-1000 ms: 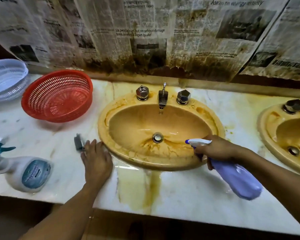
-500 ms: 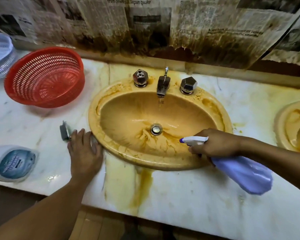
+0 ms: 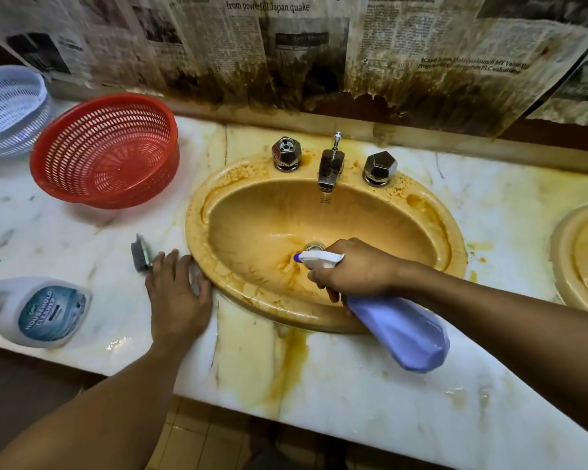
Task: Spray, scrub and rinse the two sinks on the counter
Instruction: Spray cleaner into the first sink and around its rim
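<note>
You are bringing your right hand [image 3: 357, 269], fingers wrapped round the spray bottle [image 3: 401, 330], inward over the sink [image 3: 252, 218] to spray; your left hand [image 3: 177, 293] is lying flat, fingers spread

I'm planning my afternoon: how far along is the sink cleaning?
Early. Done: nothing visibly; the middle sink is brown-stained. In hand: the right hand grips the purple spray bottle, nozzle aimed into that bowl. Left: scrubbing, since the brush lies on the counter by the left hand, rinsing, and the stained second sink.
</note>
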`<state>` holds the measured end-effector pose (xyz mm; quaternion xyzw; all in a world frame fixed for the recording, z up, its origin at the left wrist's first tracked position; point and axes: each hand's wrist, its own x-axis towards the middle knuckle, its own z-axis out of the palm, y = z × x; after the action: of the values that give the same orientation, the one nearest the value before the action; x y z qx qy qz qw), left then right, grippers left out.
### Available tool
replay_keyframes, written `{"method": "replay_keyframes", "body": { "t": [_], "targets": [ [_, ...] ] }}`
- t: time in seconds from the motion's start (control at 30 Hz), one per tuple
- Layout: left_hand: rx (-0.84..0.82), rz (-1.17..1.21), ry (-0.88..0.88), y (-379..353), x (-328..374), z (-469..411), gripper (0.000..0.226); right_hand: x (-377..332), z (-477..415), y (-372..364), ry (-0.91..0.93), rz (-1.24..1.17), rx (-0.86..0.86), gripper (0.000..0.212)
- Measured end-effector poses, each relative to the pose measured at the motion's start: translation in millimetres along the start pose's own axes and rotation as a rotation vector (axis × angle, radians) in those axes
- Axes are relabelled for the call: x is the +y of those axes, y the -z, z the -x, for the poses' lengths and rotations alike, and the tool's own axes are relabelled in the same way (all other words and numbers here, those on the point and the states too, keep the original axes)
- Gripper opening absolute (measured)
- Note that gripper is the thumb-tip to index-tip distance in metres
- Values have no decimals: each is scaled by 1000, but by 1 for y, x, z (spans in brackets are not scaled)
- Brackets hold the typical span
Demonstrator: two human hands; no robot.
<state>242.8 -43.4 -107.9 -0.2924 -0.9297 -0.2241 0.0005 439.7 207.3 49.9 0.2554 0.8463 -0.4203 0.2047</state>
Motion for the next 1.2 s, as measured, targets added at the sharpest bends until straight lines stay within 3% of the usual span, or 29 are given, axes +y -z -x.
{"method": "replay_keyframes", "body": {
  "t": [0.17, 0.33, 0.47, 1.0, 1.2],
  "targets": [
    [10, -11, 1, -2, -3, -1, 43, 6, 3, 10, -39, -164, -163, 40],
    [15, -29, -7, -4, -4, -1, 42, 18, -2, 11, -68, -129, -237, 45],
    [12, -25, -1, -3, -3, 0, 43, 19, 0, 13, -81, -151, -206, 32],
    [11, -40, 4, -3, -4, 0, 47, 75, 46, 28, -138, -120, -171, 43],
    [19, -44, 2, -3, -4, 0, 47, 99, 70, 38, -200, -139, -143, 37]
  ]
}}
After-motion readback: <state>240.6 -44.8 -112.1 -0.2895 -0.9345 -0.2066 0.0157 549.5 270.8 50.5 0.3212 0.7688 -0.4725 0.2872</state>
